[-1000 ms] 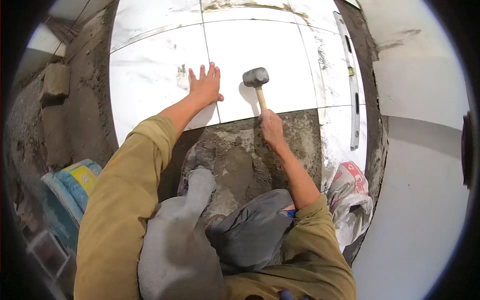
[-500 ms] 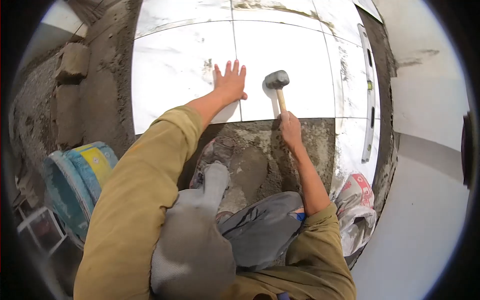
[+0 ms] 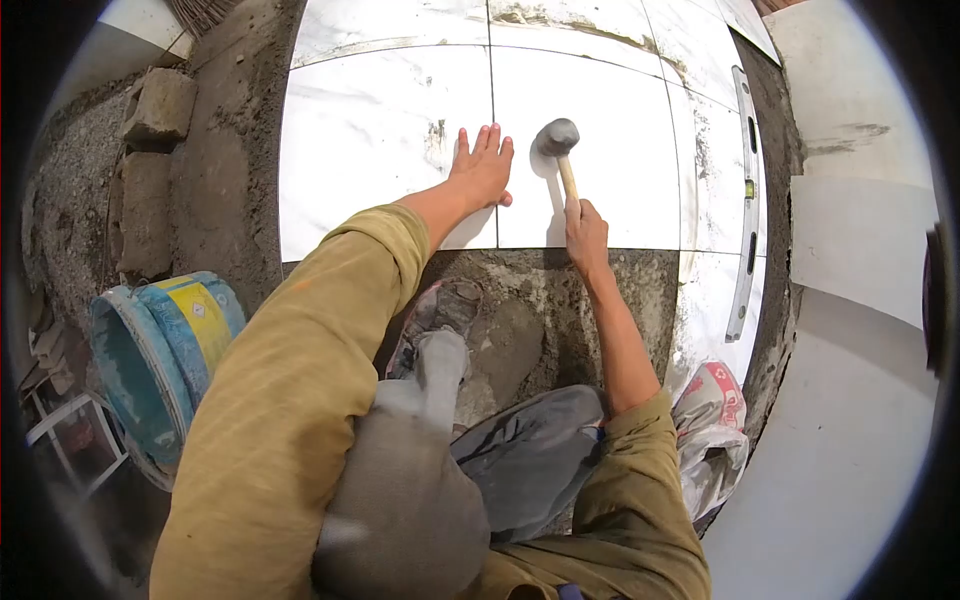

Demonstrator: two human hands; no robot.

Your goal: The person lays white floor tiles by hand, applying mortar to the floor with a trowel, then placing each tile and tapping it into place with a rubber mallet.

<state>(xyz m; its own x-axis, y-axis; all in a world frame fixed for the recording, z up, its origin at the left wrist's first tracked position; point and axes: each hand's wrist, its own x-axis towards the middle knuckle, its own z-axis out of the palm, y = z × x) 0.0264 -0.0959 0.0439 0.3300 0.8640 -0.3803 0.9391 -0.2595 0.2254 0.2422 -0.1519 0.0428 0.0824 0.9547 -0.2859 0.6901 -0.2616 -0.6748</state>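
Note:
My left hand (image 3: 482, 168) lies flat, fingers spread, on the white marble-look floor tiles, right over the joint between the left tile (image 3: 370, 140) and the right tile (image 3: 610, 130). My right hand (image 3: 585, 235) grips the wooden handle of a rubber mallet (image 3: 558, 138), whose grey head rests on or just above the right tile, close beside my left fingertips. Both arms wear olive sleeves. My knees in grey trousers and one mortar-caked shoe (image 3: 440, 315) sit over the bare mortar bed (image 3: 540, 310) in front of the tiles.
A long spirit level (image 3: 745, 190) lies along the tiles' right side. A blue and yellow bucket (image 3: 160, 350) stands at my left, a white and red sack (image 3: 710, 430) at my right. Concrete blocks (image 3: 150, 170) line the rough ground on the left; a pale wall (image 3: 860, 300) rises on the right.
The view has shifted so everything sits further right. My right hand has moved the mallet head up the tile, closer to my left hand. The left hand stays flat on the joint.

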